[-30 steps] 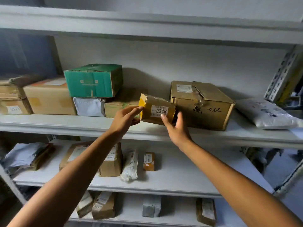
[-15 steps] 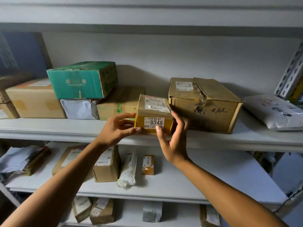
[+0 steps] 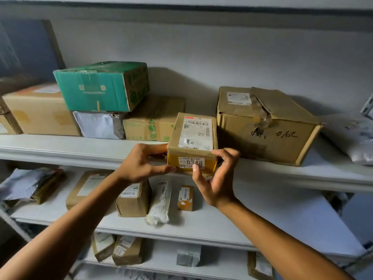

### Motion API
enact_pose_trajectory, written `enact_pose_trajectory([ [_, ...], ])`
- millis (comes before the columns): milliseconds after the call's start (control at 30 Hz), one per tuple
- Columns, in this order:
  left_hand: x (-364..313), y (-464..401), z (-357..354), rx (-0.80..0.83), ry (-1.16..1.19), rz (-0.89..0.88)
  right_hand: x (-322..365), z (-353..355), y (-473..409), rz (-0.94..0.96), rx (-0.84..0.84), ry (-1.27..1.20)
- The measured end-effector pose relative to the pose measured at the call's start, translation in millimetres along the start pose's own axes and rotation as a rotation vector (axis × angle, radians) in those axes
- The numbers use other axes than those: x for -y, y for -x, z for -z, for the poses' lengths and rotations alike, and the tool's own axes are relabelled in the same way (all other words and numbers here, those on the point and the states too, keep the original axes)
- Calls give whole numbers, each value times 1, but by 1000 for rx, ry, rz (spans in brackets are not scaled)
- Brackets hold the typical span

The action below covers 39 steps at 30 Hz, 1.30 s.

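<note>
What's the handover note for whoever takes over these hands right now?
Left hand: fingers and thumb grip the left side of the small box marked 0346.
Right hand: thumb on the front label, fingers curled round the right side.
Box: upright, label facing out, at the front edge of the upper shelf, beside the large brown box. Whether it rests on the shelf cannot be told.
Done: box held in both hands.
Left: probably lift it clear or seat it, then let go.

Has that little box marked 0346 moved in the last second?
Yes. The small box, gripped by the left hand and right hand, came forward from beside the big brown box and levelled out over the shelf edge.
</note>
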<state>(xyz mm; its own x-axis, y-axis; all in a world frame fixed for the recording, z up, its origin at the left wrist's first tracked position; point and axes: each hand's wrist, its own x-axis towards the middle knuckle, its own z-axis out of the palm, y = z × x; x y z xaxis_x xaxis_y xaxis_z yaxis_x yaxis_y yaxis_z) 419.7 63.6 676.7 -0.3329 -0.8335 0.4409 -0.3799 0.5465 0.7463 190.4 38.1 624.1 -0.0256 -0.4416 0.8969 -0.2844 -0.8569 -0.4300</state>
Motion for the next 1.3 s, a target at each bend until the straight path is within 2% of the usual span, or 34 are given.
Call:
enact_pose_trajectory([
  [167, 5, -21, 4, 70, -104, -16, 0, -9, -5, -57, -72, 82],
  [267, 11, -35, 5, 66, -214, -40, -4, -9, -14, -155, -59, 217],
  [367, 22, -47, -1, -14, -364, 2, -7, -10, -21, -201, -27, 413],
  [467, 28, -57, -11, -164, -545, 48, -6, -15, -25, -161, 10, 689],
  [600, 25, -69, -19, -335, -656, 78, 0, -27, -37, -145, 191, 940],
  [700, 22, -68, -13, -401, -681, 94, 6, -38, -58, -239, 366, 1086],
  [833, 26, -51, 11, -487, -815, 60, 8, -63, -76, -369, 506, 1177],
  [933, 40, -39, 36, -561, -882, 125, 13, -77, -83, -456, 497, 1086],
  [1067, 45, -25, 48, -611, -835, 157, 25, -99, -81, -530, 388, 647],
  [1133, 45, -20, 46, -628, -749, 208, 31, -110, -76, -563, 398, 525],
  [1233, 42, -16, 43, -647, -476, 299, 37, -120, -72, -619, 415, 530],
  [1300, 42, -12, 44, -639, -399, 321, 37, -122, -71, -680, 378, 525],
])
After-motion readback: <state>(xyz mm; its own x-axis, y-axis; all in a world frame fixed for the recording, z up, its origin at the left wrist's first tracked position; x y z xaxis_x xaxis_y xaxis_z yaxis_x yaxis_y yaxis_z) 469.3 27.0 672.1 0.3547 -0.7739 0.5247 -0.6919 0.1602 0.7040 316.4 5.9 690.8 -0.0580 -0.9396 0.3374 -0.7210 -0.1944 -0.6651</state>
